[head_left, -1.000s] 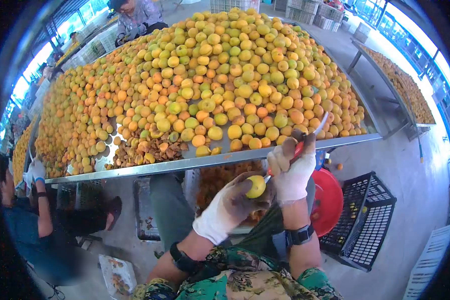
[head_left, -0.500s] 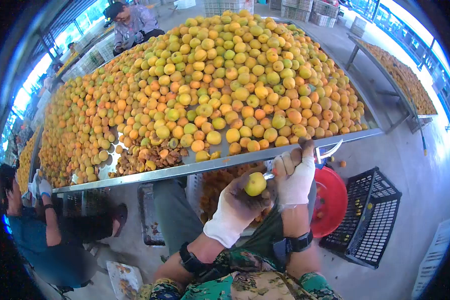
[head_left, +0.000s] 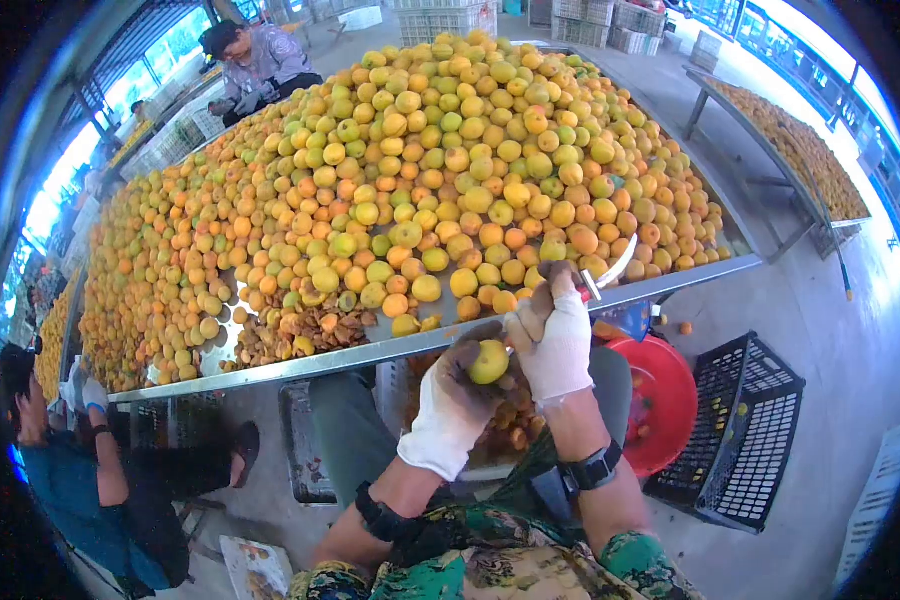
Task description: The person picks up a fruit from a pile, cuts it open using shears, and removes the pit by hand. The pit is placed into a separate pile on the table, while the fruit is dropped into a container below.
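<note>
Two gloved hands [head_left: 500,365], near the metal table's [head_left: 435,343] front edge: left clamped on one fruit [head_left: 488,363], right gripping one curved knife [head_left: 611,270].

The single head view is looking forward and down from above the person's own lap; the forearms are filling the near foreground; the table [head_left: 440,344] is spreading beyond.

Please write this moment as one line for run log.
left hand: holds yellow fruit | right hand: grips curved-blade tool | fruit pile: on metal table | red basin: beside black crate
</note>
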A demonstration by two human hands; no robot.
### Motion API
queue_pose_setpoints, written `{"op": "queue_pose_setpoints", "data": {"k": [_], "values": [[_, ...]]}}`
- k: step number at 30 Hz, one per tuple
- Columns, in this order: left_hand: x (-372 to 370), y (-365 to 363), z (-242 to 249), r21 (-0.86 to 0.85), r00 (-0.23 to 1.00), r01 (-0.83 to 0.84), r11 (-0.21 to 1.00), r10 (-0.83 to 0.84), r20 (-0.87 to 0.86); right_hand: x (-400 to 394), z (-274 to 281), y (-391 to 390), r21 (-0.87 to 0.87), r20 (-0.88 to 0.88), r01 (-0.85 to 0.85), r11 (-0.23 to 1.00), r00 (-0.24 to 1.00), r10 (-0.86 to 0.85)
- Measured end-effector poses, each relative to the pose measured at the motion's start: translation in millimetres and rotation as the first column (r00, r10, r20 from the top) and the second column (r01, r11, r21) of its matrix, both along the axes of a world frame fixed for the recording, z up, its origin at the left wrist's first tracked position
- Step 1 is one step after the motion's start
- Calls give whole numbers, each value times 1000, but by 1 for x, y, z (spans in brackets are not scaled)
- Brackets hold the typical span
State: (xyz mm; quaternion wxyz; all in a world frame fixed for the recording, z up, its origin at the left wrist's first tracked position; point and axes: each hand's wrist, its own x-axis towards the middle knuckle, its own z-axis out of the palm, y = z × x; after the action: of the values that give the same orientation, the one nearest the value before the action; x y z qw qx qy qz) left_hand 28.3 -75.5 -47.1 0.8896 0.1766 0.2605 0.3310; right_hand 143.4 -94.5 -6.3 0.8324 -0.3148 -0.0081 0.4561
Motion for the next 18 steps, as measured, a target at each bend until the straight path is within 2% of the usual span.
{"op": "queue_pose_setpoints", "data": {"k": [1, 5, 7, 8, 10, 11, 12, 13, 14, 16, 17, 18], "values": [[-1, 3, -2, 104, 999, -5, 995, 10, -44, 0, -3, 2, 32, 36, -7, 999, 999, 6], [-3, 8, -8, 31, 996, 3, 1000, -6, 92, -3, -8, 7, 71, -21, 4, 997, 1000, -2], [3, 5, -15, 396, 974, -33, 918, 118, -193, 0, -19, 11, 159, -184, 37, 987, 983, -7], [4, 6, -30, 397, 974, -29, 917, 114, -193, 0, -24, 13, 160, -185, 42, 986, 983, -11], [9, 11, -42, 762, 875, -6, 647, 373, -310, -4, -24, 18, 121, -49, 32, 992, 998, -26], [8, 13, -46, 769, 879, 0, 639, 366, -305, -1, -20, 19, 132, -48, 43, 990, 998, -37], [5, 8, -18, 733, 898, 41, 679, 297, -326, -1, -15, 18, 133, -7, 24, 991, 1000, -23], [0, 3, -5, 683, 908, 82, 726, 229, -352, -4, -13, 13, 118, 27, -4, 993, 1000, 1], [-1, 2, -7, 676, 904, 80, 733, 232, -359, -6, -13, 10, 106, 61, -32, 994, 998, 26], [5, 3, -3, 714, 826, 168, 680, 299, -479, -5, -12, 8, 145, 50, -35, 989, 998, 28], [2, 5, 2, 676, 593, 460, 576, 368, -716, -6, -10, 4, 149, 107, -41, 988, 994, 25], [3, 6, -8, 672, 592, 460, 580, 364, -719, -8, -9, 0, 154, 161, -47, 987, 987, 22]]}}
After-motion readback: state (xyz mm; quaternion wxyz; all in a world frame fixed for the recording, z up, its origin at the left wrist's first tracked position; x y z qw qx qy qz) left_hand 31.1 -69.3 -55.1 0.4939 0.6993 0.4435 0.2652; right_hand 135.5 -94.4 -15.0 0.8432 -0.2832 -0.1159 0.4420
